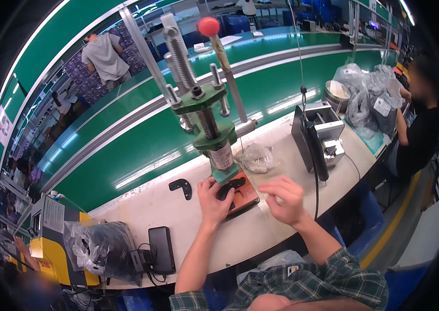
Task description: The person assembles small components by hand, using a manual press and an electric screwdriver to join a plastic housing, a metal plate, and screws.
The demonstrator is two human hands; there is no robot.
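Note:
Beneath the ram of a green hand press [220, 136] lies an orange-brown fixture block [248, 196]. A black curved part [237, 183] rests on that block, and my left hand [214, 203] grips its near end between thumb and fingers. Just to the right of the block, my right hand [284, 200] is raised with its fingers curled in a pinch. Whatever it may hold is too small or hidden to name. A similar black L-shaped part [181, 188] lies apart on the bench, left of the press.
A clear bag of small pieces [258, 157] sits behind the block. The press lever has a red knob [209, 26]. A dark panel [305, 140] stands right, with a hanging cable. Left are a black power adapter [162, 251] and a grey bag [100, 249]. A co-worker [419, 124] is at right.

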